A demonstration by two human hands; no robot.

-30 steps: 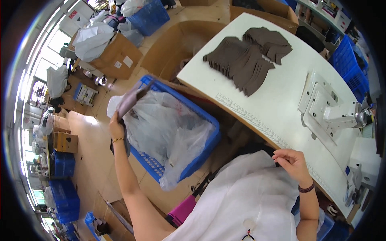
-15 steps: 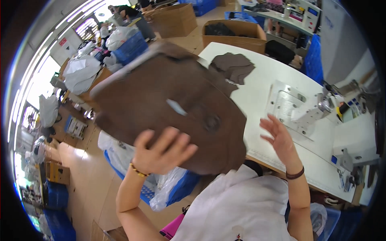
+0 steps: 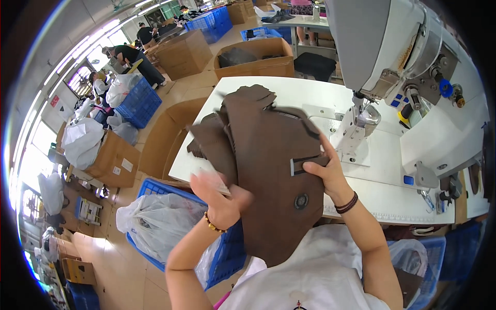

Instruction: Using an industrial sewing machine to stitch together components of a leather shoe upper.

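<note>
A large brown leather-like bag piece (image 3: 276, 150) hangs in front of my body, partly over the white table's front edge. It carries a dark round fitting (image 3: 300, 201) and a short strap with a pale end (image 3: 305, 164). My right hand (image 3: 335, 178) grips its right side, thumb pressed on the strap. At the left edge, beside a folded brown flap (image 3: 214, 150), is my left hand (image 3: 219, 199). Motion smears its fingers, and a pale strip shows close to them. Behind the piece lie more brown pieces (image 3: 250, 94) on the table.
A sewing machine (image 3: 361, 124) stands on the white table (image 3: 201, 132) at the right. Left of the table is a blue crate (image 3: 235, 258) with plastic bags (image 3: 160, 222). Cardboard boxes (image 3: 253, 67) stand beyond it, and people work at the far left.
The brown piece has swung from the left to an upright position before me. My right hand, earlier apart with fingers spread, now grips it. The view has shifted, showing more of the sewing machine.
</note>
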